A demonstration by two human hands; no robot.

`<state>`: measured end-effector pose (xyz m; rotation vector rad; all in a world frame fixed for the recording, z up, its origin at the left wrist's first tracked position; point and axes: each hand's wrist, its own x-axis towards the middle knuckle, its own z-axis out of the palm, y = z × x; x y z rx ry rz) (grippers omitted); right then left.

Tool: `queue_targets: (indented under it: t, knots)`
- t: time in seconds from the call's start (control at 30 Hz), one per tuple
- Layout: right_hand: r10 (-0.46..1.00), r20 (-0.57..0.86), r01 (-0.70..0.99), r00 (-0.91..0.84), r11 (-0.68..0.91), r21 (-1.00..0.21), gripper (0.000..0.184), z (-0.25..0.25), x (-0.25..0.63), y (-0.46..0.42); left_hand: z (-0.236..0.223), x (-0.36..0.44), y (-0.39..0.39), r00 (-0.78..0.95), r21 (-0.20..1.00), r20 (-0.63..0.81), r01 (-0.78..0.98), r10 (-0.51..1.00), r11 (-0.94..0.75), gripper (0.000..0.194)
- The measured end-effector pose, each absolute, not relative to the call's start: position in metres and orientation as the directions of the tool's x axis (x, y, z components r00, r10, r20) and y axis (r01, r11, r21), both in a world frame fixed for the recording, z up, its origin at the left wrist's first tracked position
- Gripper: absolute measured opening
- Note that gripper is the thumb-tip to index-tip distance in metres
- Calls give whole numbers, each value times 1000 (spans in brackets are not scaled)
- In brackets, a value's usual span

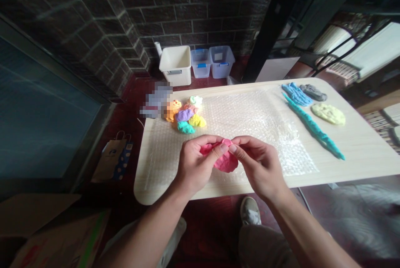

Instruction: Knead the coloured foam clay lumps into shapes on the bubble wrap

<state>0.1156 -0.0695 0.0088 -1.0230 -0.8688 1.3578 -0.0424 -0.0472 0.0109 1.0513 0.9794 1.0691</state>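
A flattened lump of pink modelling clay (227, 162) is held up between both hands, above the near part of the table. My left hand (200, 157) pinches its left side with thumb and fingers. From the right, my right hand (258, 157) grips the clay's upper edge, the two thumb tips close together on it. Bubble wrap (243, 114) lies on the table underneath. Beyond my left hand sits a cluster of clay lumps, among them purple (184, 115), yellow (197, 120), teal (186, 127) and orange (171, 112) ones.
On the table's (359, 151) right side lie a long turquoise clay roll (314, 126) and blue (296, 94), grey (313, 92) and pale yellow (328, 113) pieces. A white bin (175, 66) and two clear boxes (222, 62) stand by the brick wall. A paper bag (111, 155) is left of the table.
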Motion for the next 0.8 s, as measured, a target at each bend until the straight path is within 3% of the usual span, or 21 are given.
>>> queue_targets:
  t: [0.27, 0.8]
  knots:
    - [996, -79, -393, 32, -61, -917, 18, 9, 111, -70, 13, -40, -47, 165, 950, -137, -256, 977, 177, 21]
    - [984, -178, -355, -12, -171, -919, 27, 2, 120, -64, 8, -43, -43, 238, 989, -73, -107, 968, 101, 26]
